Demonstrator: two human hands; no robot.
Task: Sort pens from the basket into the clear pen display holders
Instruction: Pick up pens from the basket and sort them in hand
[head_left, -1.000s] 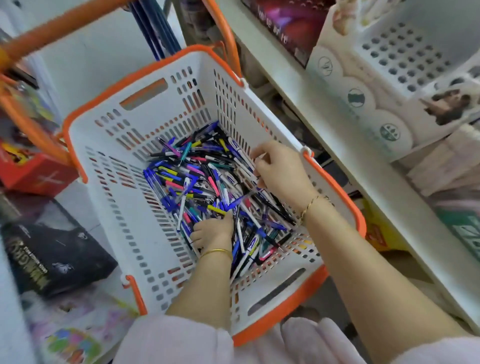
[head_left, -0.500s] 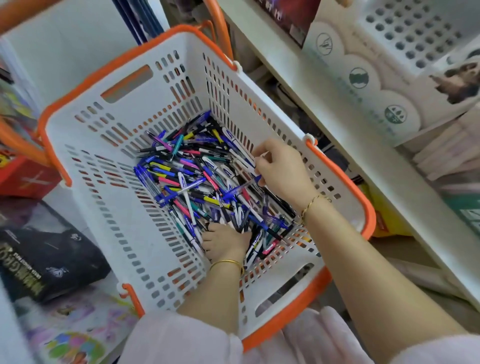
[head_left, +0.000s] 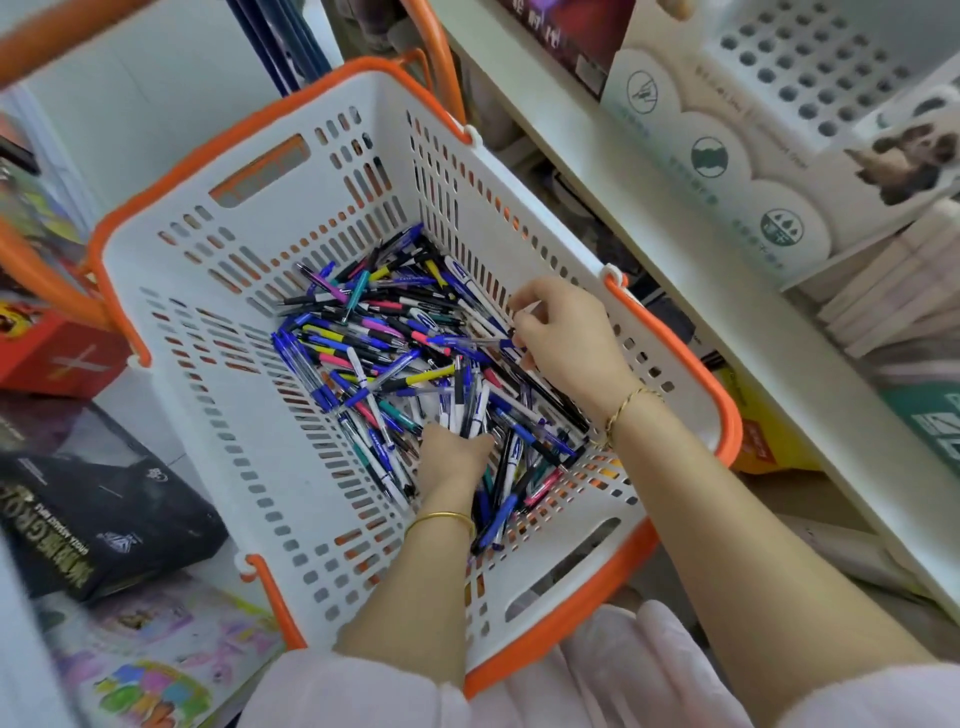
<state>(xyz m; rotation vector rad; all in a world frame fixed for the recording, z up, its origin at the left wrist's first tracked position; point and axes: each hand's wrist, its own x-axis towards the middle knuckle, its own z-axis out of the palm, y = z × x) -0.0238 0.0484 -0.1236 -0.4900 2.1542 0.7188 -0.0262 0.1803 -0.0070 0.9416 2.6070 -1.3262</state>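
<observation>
A white basket (head_left: 218, 415) with an orange rim holds a loose pile of pens (head_left: 374, 343), mostly blue, with some black, pink, yellow and teal. My left hand (head_left: 452, 460) is down in the near part of the pile, fingers curled round a small bunch of pens that fan out from it. My right hand (head_left: 563, 340) is by the basket's right wall, its fingertips pinching a thin white pen at the pile's edge. No clear display holder is in view.
A white shelf edge (head_left: 675, 249) runs along the right of the basket, carrying a white perforated tray (head_left: 805, 67) in a printed card box. A black box (head_left: 93, 499), a red box (head_left: 57, 353) and colourful packs lie to the left.
My left hand has slid toward the near end of the pile, still holding pens. My right hand stays by the right wall, fingers working at a pen. The view has shifted slightly.
</observation>
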